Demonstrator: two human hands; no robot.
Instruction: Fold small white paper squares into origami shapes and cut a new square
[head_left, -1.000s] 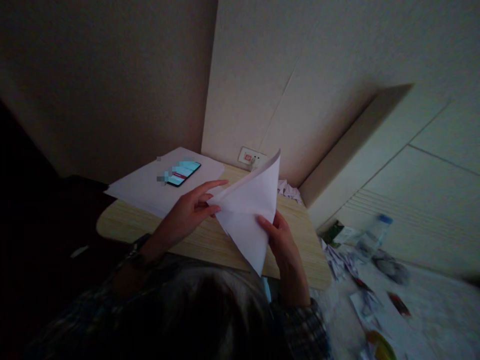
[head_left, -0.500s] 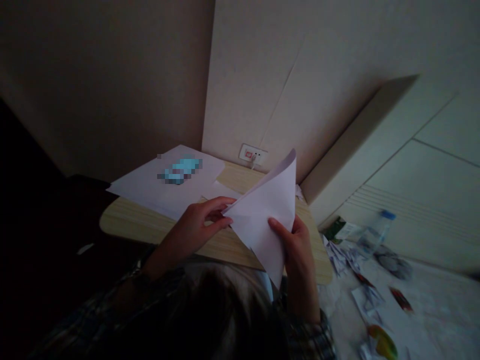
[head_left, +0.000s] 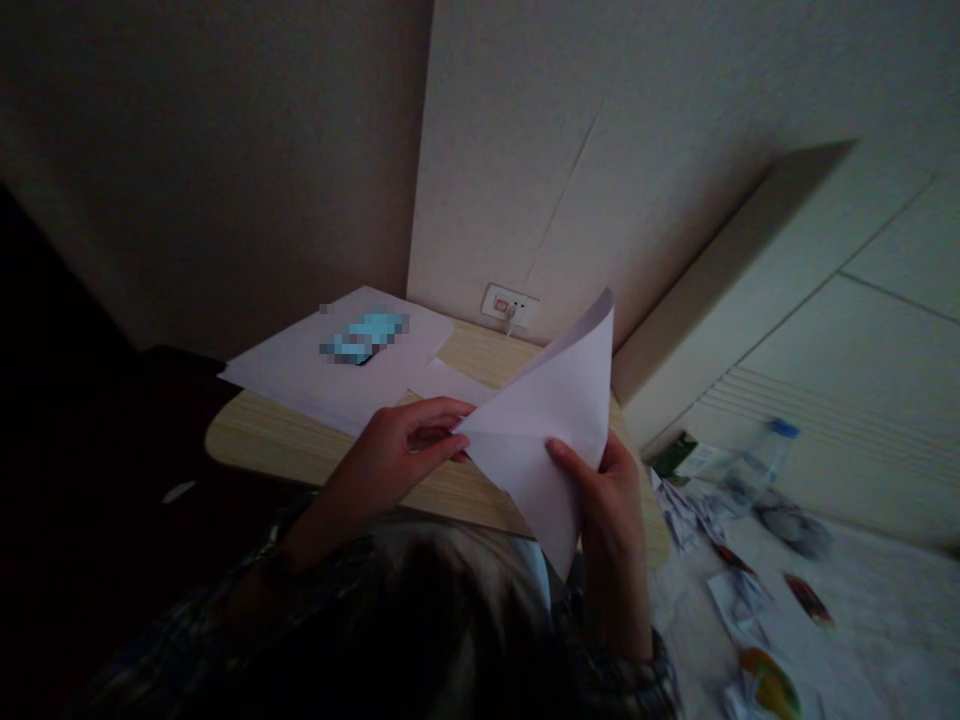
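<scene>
A folded sheet of white paper (head_left: 544,410) is held above the table between my two hands. My left hand (head_left: 409,450) pinches its left corner with thumb and fingers. On the right side, my right hand (head_left: 607,490) grips the sheet, its thumb on the front face and its fingers behind, partly hidden. The paper's upper edge curls up and apart, so its layers do not lie flat together there. Beyond my left hand, a large white sheet (head_left: 300,385) lies on the wooden table (head_left: 262,435), with a blurred-out blue phone-like object (head_left: 367,337) on it.
A wall socket (head_left: 510,306) with a plug sits behind the table. To the right, a pale bed-like surface (head_left: 885,620) bears a clear bottle with a blue cap (head_left: 761,460), crumpled papers (head_left: 679,515), a small dark red packet (head_left: 808,598) and a yellow-green item (head_left: 771,685).
The folded paper and my right hand have shifted slightly to the right in view, the paper's upper tip most. My left hand keeps its pinch on the corner. The view has moved a little.
</scene>
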